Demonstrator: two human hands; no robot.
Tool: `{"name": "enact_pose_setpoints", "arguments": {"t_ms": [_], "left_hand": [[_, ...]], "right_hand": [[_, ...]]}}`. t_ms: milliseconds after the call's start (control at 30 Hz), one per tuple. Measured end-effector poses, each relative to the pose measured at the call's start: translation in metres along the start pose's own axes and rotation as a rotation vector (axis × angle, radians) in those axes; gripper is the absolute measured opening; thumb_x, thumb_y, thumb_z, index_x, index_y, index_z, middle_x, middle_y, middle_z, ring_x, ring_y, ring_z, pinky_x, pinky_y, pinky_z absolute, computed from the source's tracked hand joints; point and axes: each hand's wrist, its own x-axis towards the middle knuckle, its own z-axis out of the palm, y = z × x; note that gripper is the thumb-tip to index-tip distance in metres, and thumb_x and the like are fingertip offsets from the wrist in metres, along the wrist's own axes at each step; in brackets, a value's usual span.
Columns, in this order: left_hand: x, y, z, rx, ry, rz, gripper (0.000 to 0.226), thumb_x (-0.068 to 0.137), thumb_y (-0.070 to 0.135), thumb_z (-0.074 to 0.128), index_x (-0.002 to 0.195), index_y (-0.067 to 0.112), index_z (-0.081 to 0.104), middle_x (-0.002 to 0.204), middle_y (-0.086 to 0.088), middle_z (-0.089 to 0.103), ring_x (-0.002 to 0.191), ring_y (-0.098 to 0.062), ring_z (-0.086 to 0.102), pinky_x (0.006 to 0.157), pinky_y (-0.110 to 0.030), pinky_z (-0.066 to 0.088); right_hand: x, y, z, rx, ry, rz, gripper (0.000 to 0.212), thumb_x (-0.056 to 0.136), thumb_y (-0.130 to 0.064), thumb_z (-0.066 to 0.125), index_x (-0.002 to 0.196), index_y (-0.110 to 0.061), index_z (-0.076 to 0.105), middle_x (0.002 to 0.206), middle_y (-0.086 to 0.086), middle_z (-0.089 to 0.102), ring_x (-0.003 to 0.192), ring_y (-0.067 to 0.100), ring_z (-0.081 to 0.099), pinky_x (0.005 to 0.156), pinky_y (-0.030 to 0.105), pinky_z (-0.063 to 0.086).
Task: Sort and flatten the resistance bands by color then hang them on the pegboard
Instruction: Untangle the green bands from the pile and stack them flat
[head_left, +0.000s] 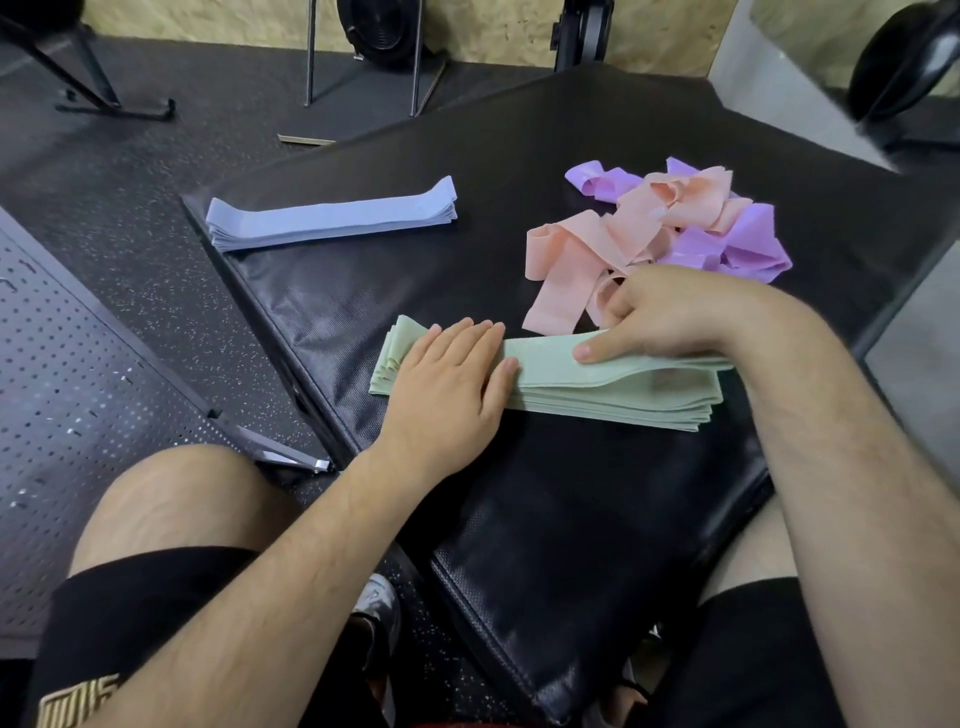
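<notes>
The left hand (447, 384) lies flat, palm down, fingers straight and together pointing toward 1 o'clock, pressing on the green bands (623, 402); its bare forearm runs in from 7 o'clock. The right hand (660, 317), at 3 o'clock of it, pinches the top green band (545, 358), fingers curled, thumb stretched toward 9 o'clock; its forearm enters from 5 o'clock

Black shorts (156, 608) and bare limbs, pretty basic getup
A blocky gold emblem (78, 699) is printed near the hem on the left leg; the hairy forearms (311, 545) and knees (171, 493) are left uncovered, and a grey-and-white shoe (376, 603) is worn below.
</notes>
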Motion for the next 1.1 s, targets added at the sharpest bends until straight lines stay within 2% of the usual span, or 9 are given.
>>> {"name": "enact_pose_setpoints", "arguments": {"t_ms": [233, 367, 433, 500, 633, 700, 833, 1000, 1100], "left_hand": [[0.003, 0.009, -0.007, -0.010, 0.010, -0.042, 0.055, 0.098, 0.044, 0.033, 0.137, 0.015, 0.061, 0.141, 0.000, 0.060, 0.137, -0.022, 0.050, 0.119, -0.041, 0.030], [0.012, 0.035, -0.004, -0.048, 0.060, 0.169, 0.045, 0.100, 0.031, 0.040, 0.135, 0.012, 0.062, 0.139, -0.001, 0.061, 0.135, -0.021, 0.051, 0.117, -0.040, 0.033], [0.014, 0.048, 0.002, -0.157, -0.038, 0.279, 0.047, 0.105, 0.033, 0.035, 0.142, 0.014, 0.055, 0.145, 0.001, 0.056, 0.136, -0.017, 0.049, 0.116, -0.036, 0.034], [0.012, 0.051, 0.011, -0.165, -0.092, 0.315, 0.050, 0.106, 0.036, 0.031, 0.149, 0.016, 0.047, 0.148, 0.002, 0.053, 0.134, -0.015, 0.047, 0.116, -0.035, 0.030], [0.009, 0.048, 0.015, -0.107, -0.077, 0.313, 0.051, 0.106, 0.037, 0.030, 0.149, 0.015, 0.047, 0.146, 0.002, 0.055, 0.132, -0.016, 0.048, 0.115, -0.035, 0.031], [0.011, 0.049, 0.015, -0.091, -0.092, 0.315, 0.052, 0.106, 0.038, 0.029, 0.149, 0.016, 0.047, 0.147, 0.004, 0.053, 0.134, -0.015, 0.047, 0.115, -0.034, 0.030], [0.011, 0.049, 0.015, -0.060, -0.115, 0.307, 0.053, 0.106, 0.040, 0.026, 0.150, 0.017, 0.046, 0.148, 0.005, 0.052, 0.135, -0.014, 0.046, 0.116, -0.030, 0.025], [0.011, 0.050, 0.014, -0.045, -0.111, 0.303, 0.052, 0.106, 0.038, 0.027, 0.148, 0.017, 0.049, 0.147, 0.005, 0.054, 0.133, -0.014, 0.047, 0.116, -0.024, 0.018], [0.010, 0.051, 0.013, -0.040, -0.118, 0.292, 0.052, 0.105, 0.039, 0.026, 0.148, 0.019, 0.050, 0.148, 0.006, 0.053, 0.134, -0.013, 0.046, 0.116, -0.023, 0.018]], "right_hand": [[0.002, 0.010, 0.024, -0.020, 0.067, 0.041, 0.052, 0.081, -0.054, 0.078, 0.068, -0.022, 0.039, 0.071, -0.007, 0.043, 0.059, 0.013, 0.045, 0.053, 0.031, 0.031], [-0.001, 0.012, 0.028, -0.031, 0.108, 0.026, 0.053, 0.084, -0.048, 0.075, 0.069, -0.025, 0.029, 0.067, -0.007, 0.046, 0.061, 0.014, 0.047, 0.053, 0.030, 0.032], [-0.001, 0.015, 0.031, -0.027, 0.134, 0.008, 0.044, 0.083, -0.037, 0.072, 0.068, -0.024, 0.032, 0.061, -0.006, 0.048, 0.062, 0.019, 0.050, 0.053, 0.030, 0.033], [-0.004, 0.020, 0.031, -0.002, 0.147, -0.002, 0.036, 0.081, -0.038, 0.073, 0.069, -0.020, 0.044, 0.060, -0.004, 0.050, 0.062, 0.019, 0.050, 0.054, 0.030, 0.034], [-0.011, 0.031, 0.027, 0.044, 0.129, 0.018, 0.031, 0.077, -0.051, 0.080, 0.085, -0.022, 0.072, 0.082, -0.004, 0.069, 0.077, 0.015, 0.064, 0.066, 0.032, 0.049], [-0.016, 0.037, 0.025, 0.056, 0.147, 0.023, 0.024, 0.078, -0.049, 0.081, 0.086, -0.027, 0.073, 0.089, -0.005, 0.071, 0.083, 0.014, 0.066, 0.076, 0.034, 0.055], [-0.029, 0.051, 0.020, 0.102, 0.198, 0.033, 0.012, 0.084, -0.035, 0.080, 0.087, -0.028, 0.071, 0.087, -0.012, 0.068, 0.075, 0.007, 0.063, 0.061, 0.027, 0.045], [-0.039, 0.072, 0.020, 0.198, 0.265, 0.043, 0.014, 0.085, -0.030, 0.078, 0.097, -0.027, 0.071, 0.085, -0.009, 0.066, 0.068, 0.009, 0.063, 0.069, 0.032, 0.055], [-0.042, 0.082, 0.026, 0.180, 0.292, 0.047, 0.011, 0.086, -0.032, 0.077, 0.094, -0.028, 0.071, 0.081, -0.010, 0.063, 0.066, 0.008, 0.060, 0.064, 0.030, 0.048]]}}
